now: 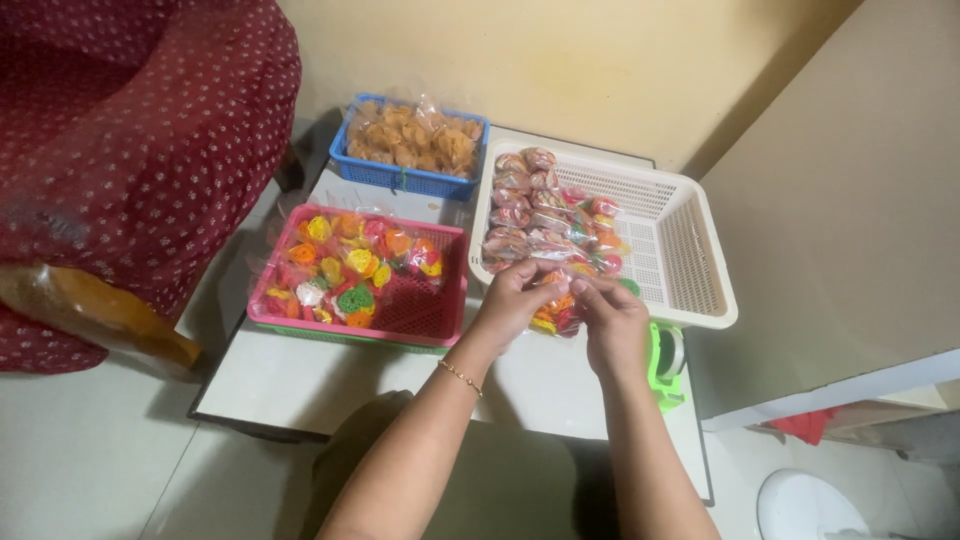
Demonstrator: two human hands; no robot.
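Snack packet (556, 312), clear with coloured crackers, pinched between my left hand (512, 300) and right hand (612, 322), fingers closed on its top. Cream basket (690, 250) rim just beyond; pink basket (420, 300) leftward; bare table (300, 380) edge nearer me.

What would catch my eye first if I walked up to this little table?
Probably the two hands, left hand and right hand, pinching a small clear packet of colourful snacks at the table's middle. Just left sits a pink basket of bright loose crackers, and behind the hands a cream basket lined with filled packets.
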